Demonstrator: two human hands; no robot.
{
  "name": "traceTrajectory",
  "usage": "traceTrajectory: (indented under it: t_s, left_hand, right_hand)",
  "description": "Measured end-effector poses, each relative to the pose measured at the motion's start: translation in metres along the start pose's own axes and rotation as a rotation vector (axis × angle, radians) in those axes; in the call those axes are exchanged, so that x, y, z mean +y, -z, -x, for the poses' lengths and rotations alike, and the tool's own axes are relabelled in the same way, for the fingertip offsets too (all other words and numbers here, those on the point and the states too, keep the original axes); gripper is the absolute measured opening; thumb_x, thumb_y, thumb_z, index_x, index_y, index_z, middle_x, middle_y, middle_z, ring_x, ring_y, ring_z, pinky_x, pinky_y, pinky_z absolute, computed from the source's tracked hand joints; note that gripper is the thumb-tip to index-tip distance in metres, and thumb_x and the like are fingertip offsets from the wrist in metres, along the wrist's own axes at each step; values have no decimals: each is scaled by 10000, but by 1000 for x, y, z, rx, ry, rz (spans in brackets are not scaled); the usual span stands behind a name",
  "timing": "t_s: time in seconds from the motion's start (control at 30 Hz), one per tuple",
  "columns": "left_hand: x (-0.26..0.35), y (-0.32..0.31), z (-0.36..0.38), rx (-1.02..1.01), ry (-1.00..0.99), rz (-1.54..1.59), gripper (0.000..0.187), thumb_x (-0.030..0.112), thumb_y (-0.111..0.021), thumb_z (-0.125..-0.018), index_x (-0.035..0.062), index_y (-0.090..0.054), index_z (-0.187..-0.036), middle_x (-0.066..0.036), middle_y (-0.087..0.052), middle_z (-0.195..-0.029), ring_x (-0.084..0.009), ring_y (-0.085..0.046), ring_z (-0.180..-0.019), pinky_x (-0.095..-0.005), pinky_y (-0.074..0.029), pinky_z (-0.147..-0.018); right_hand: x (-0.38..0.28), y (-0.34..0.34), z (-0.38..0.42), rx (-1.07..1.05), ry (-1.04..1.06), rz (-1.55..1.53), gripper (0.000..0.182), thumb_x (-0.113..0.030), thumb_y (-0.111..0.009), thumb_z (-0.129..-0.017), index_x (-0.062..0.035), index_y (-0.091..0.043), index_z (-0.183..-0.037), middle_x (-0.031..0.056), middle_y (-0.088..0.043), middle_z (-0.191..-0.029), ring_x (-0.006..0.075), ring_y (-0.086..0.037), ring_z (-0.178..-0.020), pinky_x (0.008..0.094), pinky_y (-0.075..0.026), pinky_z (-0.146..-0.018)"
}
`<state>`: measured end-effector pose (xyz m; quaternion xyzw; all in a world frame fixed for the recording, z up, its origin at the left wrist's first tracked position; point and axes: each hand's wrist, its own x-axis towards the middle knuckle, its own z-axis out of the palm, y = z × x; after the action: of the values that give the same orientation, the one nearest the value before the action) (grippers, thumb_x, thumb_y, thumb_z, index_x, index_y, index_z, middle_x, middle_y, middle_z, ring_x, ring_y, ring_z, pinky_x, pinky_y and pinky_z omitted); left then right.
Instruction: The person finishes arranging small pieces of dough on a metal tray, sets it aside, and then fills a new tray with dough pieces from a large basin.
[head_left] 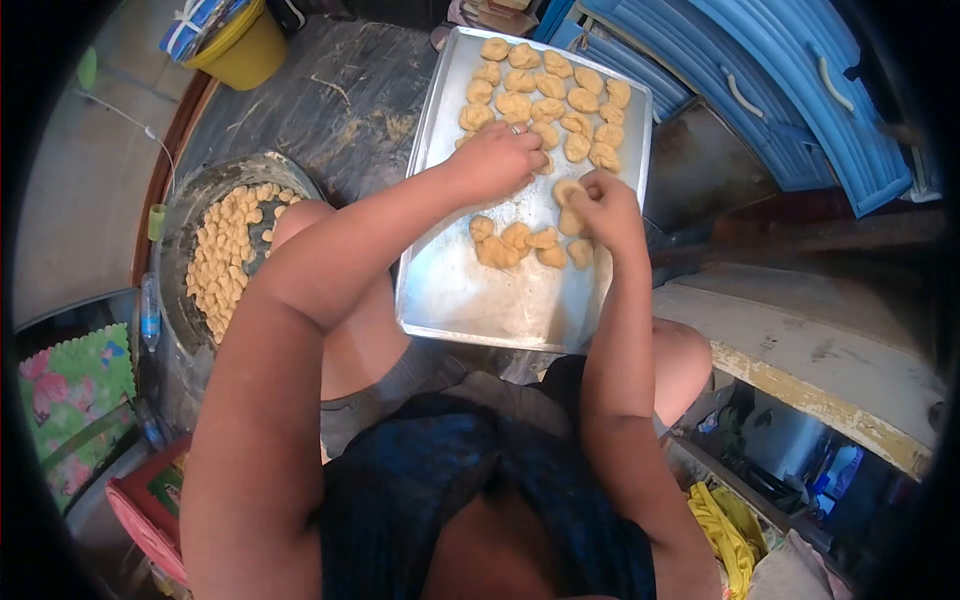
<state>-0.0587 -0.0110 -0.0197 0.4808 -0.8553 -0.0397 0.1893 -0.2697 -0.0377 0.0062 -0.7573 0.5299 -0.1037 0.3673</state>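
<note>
A metal baking tray (470, 305) lies before me with rows of tan, lumpy dough pieces (515, 106) at its far end. Another loose cluster of dough pieces (500, 250) sits nearer the middle. My left hand (498, 162), with a ring on one finger, reaches over the tray, its fingers curled down on a dough piece at the end of the rows. Its fingertips are partly hidden. Toward the tray's right edge, my right hand (608, 212) pinches a dough piece (567, 190) between thumb and fingers, just above other pieces.
To the left stands a wide round basin (178, 230) holding many small dough pieces. A yellow bucket (245, 50) is at the back left, and blue cabinet doors (770, 60) are at the back right. A worn wooden shelf (800, 340) runs along my right side.
</note>
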Motion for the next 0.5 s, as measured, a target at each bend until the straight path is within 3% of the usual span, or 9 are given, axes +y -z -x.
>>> traceTrajectory:
  t_s: [0.07, 0.2, 0.27, 0.37, 0.4, 0.5]
  left_hand:
    - [1, 1, 0, 24, 15, 4, 202, 191, -664, -747, 118, -638, -934, -28, -570, -960, -222, -551, -953, -388, -427, -842]
    - [9, 1, -4, 12, 14, -3, 201, 183, -660, -744, 118, -636, -932, -30, -565, -945, -224, -555, -939, -382, -431, -827]
    - [17, 1, -3, -7, -176, 17, 226, 162, -649, -737, 120, -639, -959, -30, -562, -937, -221, -555, -919, -369, -436, -799]
    - [37, -8, 5, 0, -266, 175, 255, 153, -630, -739, 116, -640, -991, -25, -561, -934, -209, -552, -899, -357, -437, -767]
    - [43, -7, 8, -113, -220, 151, 256, 153, -612, -748, 110, -644, -999, -19, -564, -949, -195, -551, -897, -338, -430, -771]
    - [42, -12, 8, -115, -288, 125, 241, 164, -604, -752, 105, -648, -982, -16, -573, -941, -191, -553, -892, -325, -421, -786]
  right_hand:
    - [5, 0, -6, 199, -50, -74, 330, -305, -687, -759, -27, -638, -928, 122, -605, -632, 238, -598, -601, 330, -472, -602]
    - [6, 1, -11, 184, -61, -30, 328, -304, -668, -788, -9, -632, -927, 124, -608, -661, 209, -584, -612, 322, -467, -610]
    - [9, -2, -10, 180, -30, -168, 292, -253, -678, -787, -3, -628, -929, 106, -601, -664, 180, -568, -620, 306, -461, -616]
    - [12, -5, -8, 193, 60, -231, 245, -187, -692, -776, -14, -632, -939, 99, -609, -720, 158, -563, -654, 290, -457, -624]
    - [15, -5, -9, 194, 53, -233, 245, -187, -692, -776, -14, -632, -939, 99, -609, -720, 158, -563, -654, 290, -457, -624]
    - [14, -4, -16, 270, 94, -383, 238, -161, -714, -752, -15, -642, -925, 101, -609, -779, 150, -551, -655, 283, -457, -626]
